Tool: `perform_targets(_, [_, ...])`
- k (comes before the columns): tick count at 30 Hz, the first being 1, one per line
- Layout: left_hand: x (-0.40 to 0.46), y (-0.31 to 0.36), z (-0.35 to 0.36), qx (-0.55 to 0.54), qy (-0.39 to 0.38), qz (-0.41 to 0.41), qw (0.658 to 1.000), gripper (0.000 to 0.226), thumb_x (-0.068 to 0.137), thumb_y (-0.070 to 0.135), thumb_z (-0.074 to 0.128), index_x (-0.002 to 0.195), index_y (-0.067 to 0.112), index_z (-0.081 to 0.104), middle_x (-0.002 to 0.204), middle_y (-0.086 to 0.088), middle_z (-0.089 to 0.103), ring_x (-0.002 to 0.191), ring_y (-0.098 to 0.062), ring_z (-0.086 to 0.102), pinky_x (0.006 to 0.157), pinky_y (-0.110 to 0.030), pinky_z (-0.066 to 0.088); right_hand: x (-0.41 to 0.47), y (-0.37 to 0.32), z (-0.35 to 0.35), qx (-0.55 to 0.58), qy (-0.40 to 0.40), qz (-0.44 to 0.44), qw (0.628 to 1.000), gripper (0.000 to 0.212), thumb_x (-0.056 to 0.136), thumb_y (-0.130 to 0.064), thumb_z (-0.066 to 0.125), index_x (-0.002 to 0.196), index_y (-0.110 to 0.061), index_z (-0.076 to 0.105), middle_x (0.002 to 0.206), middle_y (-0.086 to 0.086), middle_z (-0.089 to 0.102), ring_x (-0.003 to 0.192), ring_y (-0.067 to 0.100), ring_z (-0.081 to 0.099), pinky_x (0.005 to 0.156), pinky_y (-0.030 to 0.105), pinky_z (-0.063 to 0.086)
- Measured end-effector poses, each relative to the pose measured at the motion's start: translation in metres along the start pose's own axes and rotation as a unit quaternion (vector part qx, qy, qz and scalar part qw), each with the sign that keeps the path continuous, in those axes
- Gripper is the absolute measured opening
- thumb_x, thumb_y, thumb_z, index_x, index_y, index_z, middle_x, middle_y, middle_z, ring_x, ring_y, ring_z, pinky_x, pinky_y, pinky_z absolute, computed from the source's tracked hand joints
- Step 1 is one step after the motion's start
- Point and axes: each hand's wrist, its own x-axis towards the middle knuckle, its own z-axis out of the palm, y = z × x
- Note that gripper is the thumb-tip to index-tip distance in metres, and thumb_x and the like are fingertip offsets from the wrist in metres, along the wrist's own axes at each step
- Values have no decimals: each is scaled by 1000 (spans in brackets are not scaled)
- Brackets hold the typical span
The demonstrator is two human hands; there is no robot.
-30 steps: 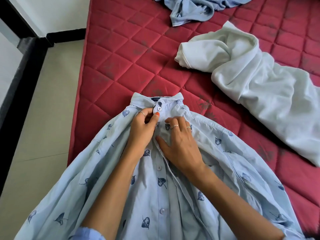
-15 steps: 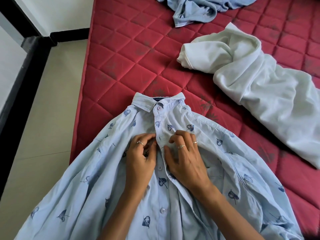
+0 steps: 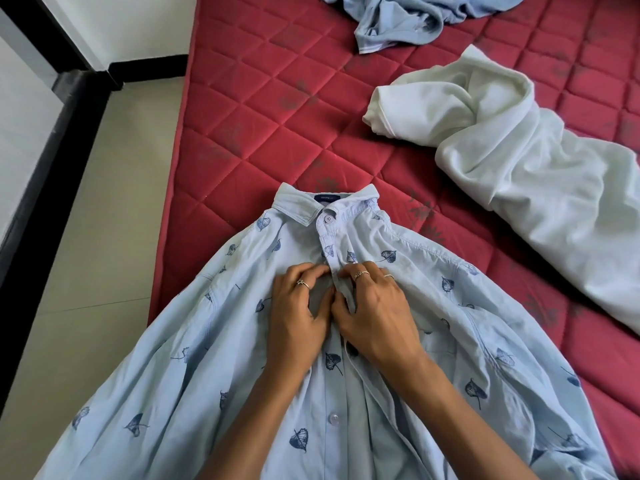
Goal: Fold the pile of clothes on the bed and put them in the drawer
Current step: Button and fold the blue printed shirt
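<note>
The light-blue leaf-print shirt (image 3: 194, 368) lies front-up at the near left of the red quilted bed (image 3: 263, 109), collar toward the far side, its near left part hanging past the bed edge. The collar button is fastened.

Current step, as judged: closing the placket before folding. The left hand (image 3: 294, 317) and right hand (image 3: 374, 317) meet at the placket just below the collar. The fingers (image 3: 313, 271) of both hands are curled and pinch the two front edges of the shirt together; whether a button is between them cannot be seen.

A white garment (image 3: 519, 168) lies crumpled at the right, and a grey-blue garment (image 3: 398, 22) lies at the far edge; both are unfolded. No drawer is in view.

Next move, as judged: seat the button through its hole, then shift both hands nearer along the placket. This calls for keeping the two edges aligned and the fabric flat.
</note>
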Motion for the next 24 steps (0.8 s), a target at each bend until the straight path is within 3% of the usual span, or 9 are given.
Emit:
perform_targets(4, [0, 1, -1, 7, -6, 3, 1000, 41, 85, 34, 47, 120, 18, 63, 114, 4, 58, 102, -15, 50, 91, -20, 37, 0, 0, -2, -22, -7, -33, 999, 32, 81, -18, 56, 111, -7, 60, 101, 9, 62, 89, 34, 59, 76, 39, 50])
perform_targets(8, [0, 4, 1, 4, 8, -3, 1000, 39, 90, 36, 47, 123, 23, 61, 111, 6, 58, 101, -19, 55, 89, -33, 46, 5, 2, 1, 19, 61, 48, 997, 13, 92, -20, 55, 98, -15, 66, 92, 3, 67, 86, 32, 61, 65, 38, 48])
perform_targets(12, [2, 10, 1, 20, 19, -21, 999, 40, 91, 40, 45, 126, 25, 58, 103, 7, 58, 98, -16, 54, 84, -29, 46, 6, 5, 4, 85, 95, 86, 988, 16, 90, -30, 55, 93, -19, 66, 82, -1, 68, 80, 22, 62, 65, 32, 44])
perform_targets(15, [8, 16, 4, 45, 36, -50, 997, 38, 90, 43, 42, 116, 26, 64, 98, 7, 60, 95, -18, 55, 81, -31, 45, 7, 13, -1, 185, 83, 78, 976, 12, 90, -28, 57, 83, -19, 62, 72, -9, 59, 67, 10, 55, 63, 30, 42])
perform_targets(18, [14, 19, 7, 40, 59, -73, 995, 21, 86, 33, 57, 102, 24, 66, 91, 7, 62, 88, -19, 56, 78, -33, 45, 7, 16, -4, 233, 85, 62, 967, 12, 87, -21, 62, 77, -15, 62, 79, -5, 53, 70, 8, 53, 65, 25, 43])
perform_targets(20, [15, 20, 8, 44, 67, -75, 994, 13, 82, 22, 68, 94, 20, 65, 86, 7, 62, 83, -21, 56, 75, -35, 45, 7, 16, -3, 242, 75, 65, 965, 9, 84, -23, 61, 80, -16, 65, 81, -7, 53, 71, 7, 54, 66, 21, 43])
perform_targets(24, [18, 25, 8, 70, 46, -96, 992, 9, 84, 18, 68, 88, 18, 60, 85, 5, 61, 81, -19, 55, 71, -29, 39, 10, 18, -2, 280, 66, 105, 952, 7, 79, -25, 61, 83, -20, 65, 70, -8, 61, 62, 6, 55, 62, 25, 47])
